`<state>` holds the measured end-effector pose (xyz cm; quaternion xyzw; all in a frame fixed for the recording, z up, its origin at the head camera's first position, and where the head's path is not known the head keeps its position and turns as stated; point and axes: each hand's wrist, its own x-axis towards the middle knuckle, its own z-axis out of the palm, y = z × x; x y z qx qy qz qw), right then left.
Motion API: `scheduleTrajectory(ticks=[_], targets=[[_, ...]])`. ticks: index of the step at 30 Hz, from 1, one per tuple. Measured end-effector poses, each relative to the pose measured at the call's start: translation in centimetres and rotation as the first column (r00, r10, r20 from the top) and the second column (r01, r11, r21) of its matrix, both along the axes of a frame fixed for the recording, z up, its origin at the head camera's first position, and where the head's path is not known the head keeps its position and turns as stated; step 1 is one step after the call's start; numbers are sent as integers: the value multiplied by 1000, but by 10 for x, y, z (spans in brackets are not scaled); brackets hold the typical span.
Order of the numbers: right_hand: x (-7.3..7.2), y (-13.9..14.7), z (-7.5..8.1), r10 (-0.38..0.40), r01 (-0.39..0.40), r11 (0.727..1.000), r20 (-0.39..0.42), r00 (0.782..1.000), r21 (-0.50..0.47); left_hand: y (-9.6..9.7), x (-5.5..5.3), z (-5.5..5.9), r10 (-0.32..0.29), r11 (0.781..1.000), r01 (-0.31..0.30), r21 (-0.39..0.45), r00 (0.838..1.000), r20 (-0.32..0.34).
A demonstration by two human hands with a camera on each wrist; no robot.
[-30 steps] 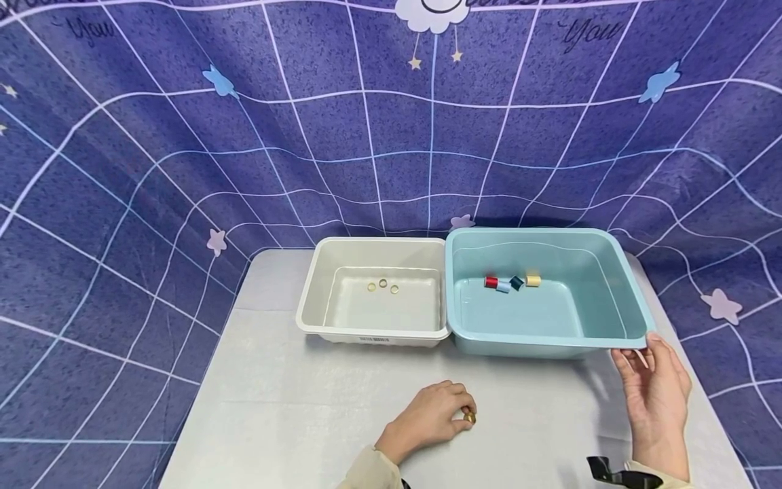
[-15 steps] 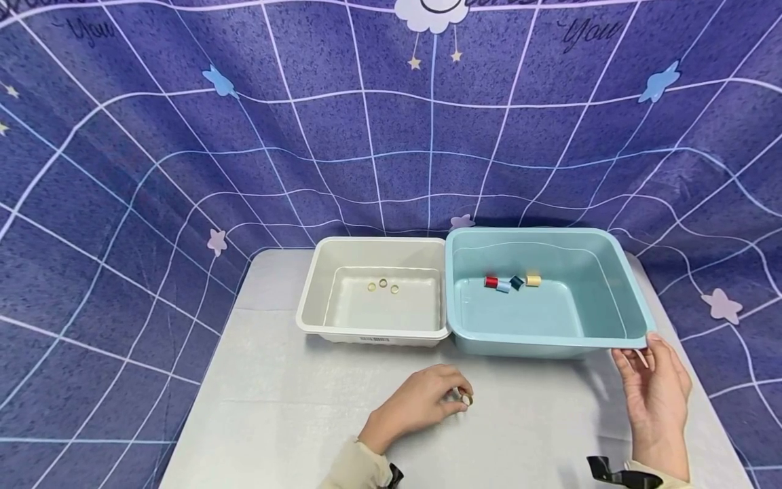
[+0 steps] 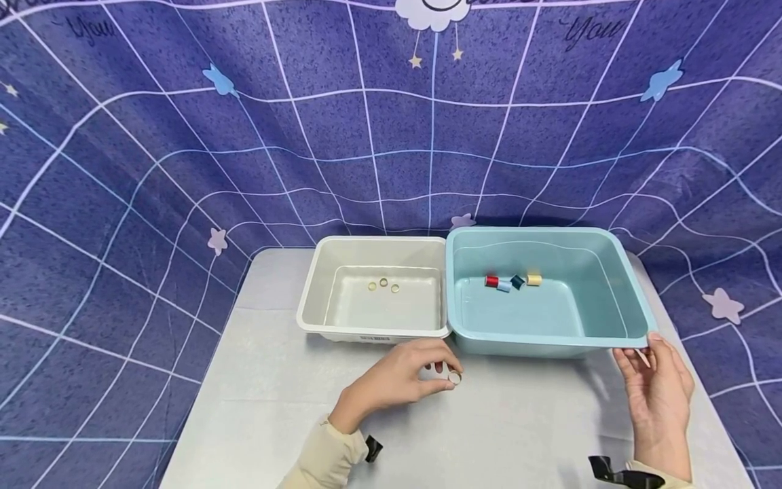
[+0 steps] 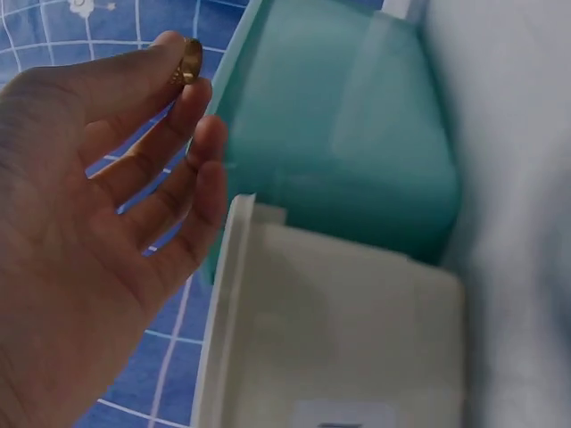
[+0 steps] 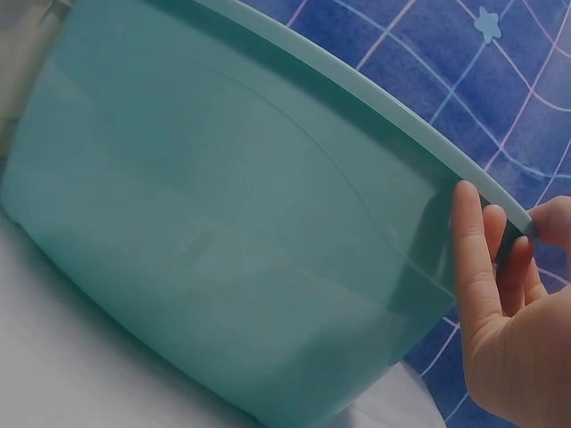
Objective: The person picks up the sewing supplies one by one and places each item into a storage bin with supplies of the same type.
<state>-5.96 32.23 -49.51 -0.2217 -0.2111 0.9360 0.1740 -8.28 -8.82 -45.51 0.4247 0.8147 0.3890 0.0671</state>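
A gold ring (image 4: 189, 62) is pinched between the thumb and forefinger of my left hand (image 3: 403, 373), seen in the head view in front of the seam between two bins. The other fingers of that hand spread loosely in the left wrist view. My right hand (image 3: 660, 394) holds the near right corner of the blue bin (image 3: 550, 343), thumb over the rim and fingers under it (image 5: 508, 267). Inside the white bin (image 3: 308, 299) lie three gold rings (image 3: 383, 282). Several thread spools, among them a red spool (image 3: 491, 280) and a yellow spool (image 3: 534, 280), lie in the blue bin.
Both bins stand side by side at the back of a table with a white cover (image 3: 269, 394). Behind and beside the table hangs a purple-blue curtain (image 3: 342, 176) with a grid and stars. Black straps (image 3: 373, 448) show at both wrists.
My left hand has lifted the ring from the table and carried it up and left toward the bins. My right hand has stayed at the blue bin's corner.
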Motion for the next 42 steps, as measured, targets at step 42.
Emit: scheduleTrajectory(ticks=[42], targets=[[-4,-10,10,-151,141,986,114,982,92,-47,-121,65,82,997,-82,11,997,6]])
